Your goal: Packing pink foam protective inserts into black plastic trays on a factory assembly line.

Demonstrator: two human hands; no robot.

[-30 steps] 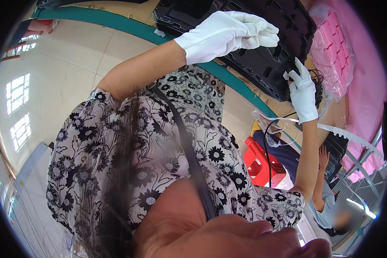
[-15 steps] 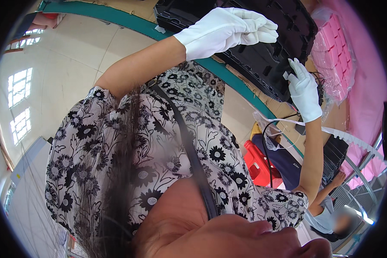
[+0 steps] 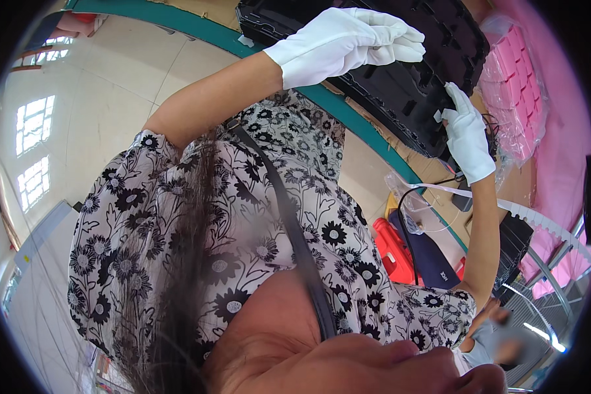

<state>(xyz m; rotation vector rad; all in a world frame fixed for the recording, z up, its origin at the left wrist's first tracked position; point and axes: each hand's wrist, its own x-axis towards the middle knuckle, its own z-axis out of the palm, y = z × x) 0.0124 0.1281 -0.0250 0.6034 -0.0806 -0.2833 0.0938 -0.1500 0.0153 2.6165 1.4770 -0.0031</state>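
Gloved hand [image 3: 467, 134] against black tray [image 3: 400, 85]

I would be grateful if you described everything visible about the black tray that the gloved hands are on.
The black tray looks like thin moulded plastic, matt to slightly glossy, with rows of shaped pockets and ridges across its face. It seems to be the top of a stack of like trays, seen tilted at the upper edge of the view, over a brown surface with a green border. The left hand, in a white glove, lies across its face; the right hand, also gloved, grips its near edge. Pink sheets in clear wrap lie beside it.
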